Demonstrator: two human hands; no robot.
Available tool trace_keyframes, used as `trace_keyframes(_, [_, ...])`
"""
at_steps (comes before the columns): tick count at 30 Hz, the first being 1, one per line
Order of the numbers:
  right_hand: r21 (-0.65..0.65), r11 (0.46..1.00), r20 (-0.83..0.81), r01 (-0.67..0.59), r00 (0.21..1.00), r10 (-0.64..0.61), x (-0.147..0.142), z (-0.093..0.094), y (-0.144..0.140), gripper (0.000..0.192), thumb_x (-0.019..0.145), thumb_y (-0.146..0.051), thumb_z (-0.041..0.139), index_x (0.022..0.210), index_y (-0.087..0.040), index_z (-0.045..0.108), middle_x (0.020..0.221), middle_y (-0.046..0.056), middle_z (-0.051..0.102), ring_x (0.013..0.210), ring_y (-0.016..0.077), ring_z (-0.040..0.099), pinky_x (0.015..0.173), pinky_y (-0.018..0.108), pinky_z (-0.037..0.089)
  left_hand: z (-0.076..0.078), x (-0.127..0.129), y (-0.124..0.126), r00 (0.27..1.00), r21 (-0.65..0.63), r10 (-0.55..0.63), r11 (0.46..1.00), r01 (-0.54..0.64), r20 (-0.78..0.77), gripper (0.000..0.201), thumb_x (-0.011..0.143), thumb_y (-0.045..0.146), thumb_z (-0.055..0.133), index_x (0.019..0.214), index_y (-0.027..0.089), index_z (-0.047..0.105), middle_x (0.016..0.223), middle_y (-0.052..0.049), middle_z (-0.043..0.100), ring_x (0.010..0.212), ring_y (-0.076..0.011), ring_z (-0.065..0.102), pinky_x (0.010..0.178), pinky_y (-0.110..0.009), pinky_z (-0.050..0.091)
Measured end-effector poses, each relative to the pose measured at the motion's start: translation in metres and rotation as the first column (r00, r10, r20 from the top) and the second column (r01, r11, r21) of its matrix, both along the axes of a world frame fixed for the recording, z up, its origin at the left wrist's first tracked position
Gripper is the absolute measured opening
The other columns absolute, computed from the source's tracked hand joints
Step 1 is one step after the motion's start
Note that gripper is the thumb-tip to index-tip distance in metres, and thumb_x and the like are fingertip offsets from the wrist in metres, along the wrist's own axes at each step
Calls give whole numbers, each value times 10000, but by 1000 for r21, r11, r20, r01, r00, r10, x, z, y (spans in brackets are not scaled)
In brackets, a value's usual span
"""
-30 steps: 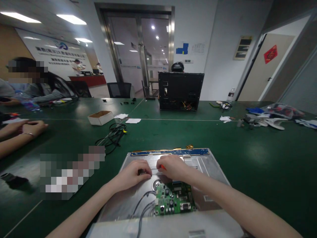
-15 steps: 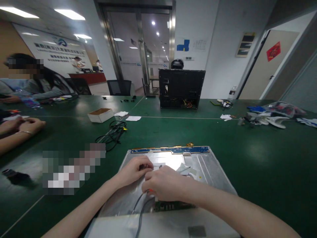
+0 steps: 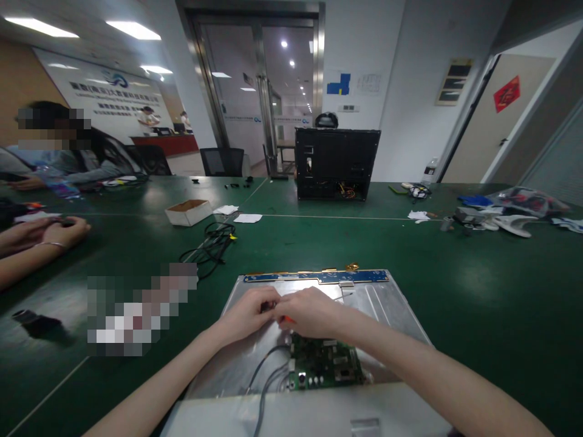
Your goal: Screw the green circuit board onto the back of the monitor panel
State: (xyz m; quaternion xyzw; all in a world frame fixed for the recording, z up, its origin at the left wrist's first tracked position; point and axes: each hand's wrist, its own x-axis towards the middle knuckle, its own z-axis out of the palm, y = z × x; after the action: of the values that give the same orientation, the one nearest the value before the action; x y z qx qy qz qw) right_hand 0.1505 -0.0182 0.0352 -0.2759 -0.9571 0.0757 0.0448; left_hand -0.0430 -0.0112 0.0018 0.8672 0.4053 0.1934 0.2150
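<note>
Centrally, both hands meet above the circuit board [image 3: 325, 364]: left hand [image 3: 248, 312] pinches a small dark part [image 3: 265, 307], right hand [image 3: 310, 312] grips an orange-tipped tool [image 3: 286, 319] pointing leftward at it

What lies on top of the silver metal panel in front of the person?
On the metal panel lie a green circuit board, grey cables and both hands, left and right. The hands cover whatever sits beneath them.

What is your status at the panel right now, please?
Both hands, left hand and right hand, together on metal panel. Right grips orange-tipped tool. Circuit board exposed below. Nothing blocking.
</note>
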Motion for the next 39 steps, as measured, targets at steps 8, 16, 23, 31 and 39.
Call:
trace_keyframes(8, [11, 996, -25, 92, 995, -92, 10, -15, 24, 169, 886, -229, 570, 990, -220, 703, 980, 43, 727, 902, 188, 655, 690, 256, 431, -3, 3, -1, 995, -69, 99, 993, -97, 25, 124, 819, 222, 581, 876, 175, 681, 787, -19, 675, 680, -163, 586, 625, -249, 434])
trace_keyframes(16, [16, 979, -93, 201, 976, -199, 44, 5, 14, 199, 910, -183, 535, 1031, -215, 690, 1073, 50, 707, 919, 188, 657, 734, 277, 436, 2, -4, -5, 995, -49, 99, 994, -97, 24, 161, 838, 251, 576, 943, 178, 675, 909, -52, 695, 765, -186, 621, 686, -274, 481])
trace_keyframes(23, [74, 964, -18, 254, 967, -253, 112, -11, -38, 214, 918, -186, 488, 1064, -196, 643, 1015, 59, 682, 748, 181, 637, 617, 289, 425, 20, -13, -38, 999, 75, 47, 996, -47, 8, 122, 857, 251, 594, 952, 209, 658, 953, -44, 673, 906, -212, 606, 797, -313, 467])
trace_keyframes(31, [280, 959, 63, 42, 996, -62, 140, -47, -79, 368, 911, -147, 435, 1272, -146, 510, 923, 84, 679, 650, 164, 605, 483, 287, 365, 19, 1, -62, 974, 122, -167, 975, 187, -155, 222, 876, 170, 600, 1084, 242, 628, 1078, -38, 662, 973, -221, 582, 863, -355, 444])
trace_keyframes(39, [400, 915, -35, -48, 997, 68, 134, -49, -71, 219, 932, -210, 474, 1096, -120, 587, 814, 55, 661, 544, 123, 548, 433, 266, 325, 14, 16, -56, 927, 272, -237, 908, 318, -291, 250, 918, 136, 522, 1145, 211, 597, 1129, -61, 671, 959, -229, 599, 843, -370, 456])
